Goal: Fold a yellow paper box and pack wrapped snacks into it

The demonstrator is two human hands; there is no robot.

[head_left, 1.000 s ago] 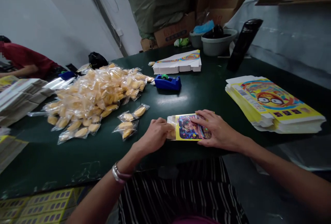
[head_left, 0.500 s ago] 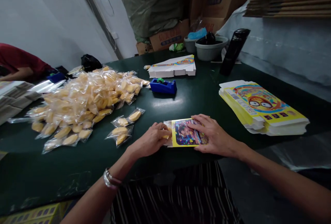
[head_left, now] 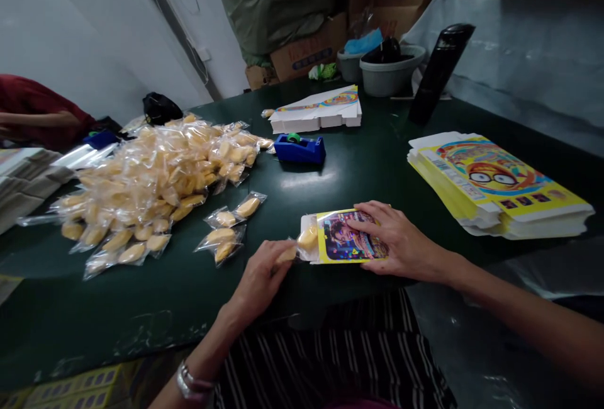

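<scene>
Near the desk (head_left: 377, 163) edge, the small box (head_left: 349, 244) lay flat, long axis sideways, open end leftward; right hand (head_left: 401, 245) fingers pressed it flat, left hand (head_left: 262, 277) fingers pinched a sachet (head_left: 302, 242) at its mouth; loose sachets (head_left: 226, 236) lay further left.

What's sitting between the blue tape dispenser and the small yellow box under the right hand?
Nothing: in the head view, bare dark green table separates the blue tape dispenser from the small yellow box under the right hand.

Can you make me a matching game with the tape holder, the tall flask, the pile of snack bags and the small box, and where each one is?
Things:
1. tape holder
2. flask
3. snack bags
4. small box

Places:
A. under the right hand
B. heaped at the left
C. table middle
D. beside the grey tubs

Pairs: 1-C, 2-D, 3-B, 4-A
</scene>
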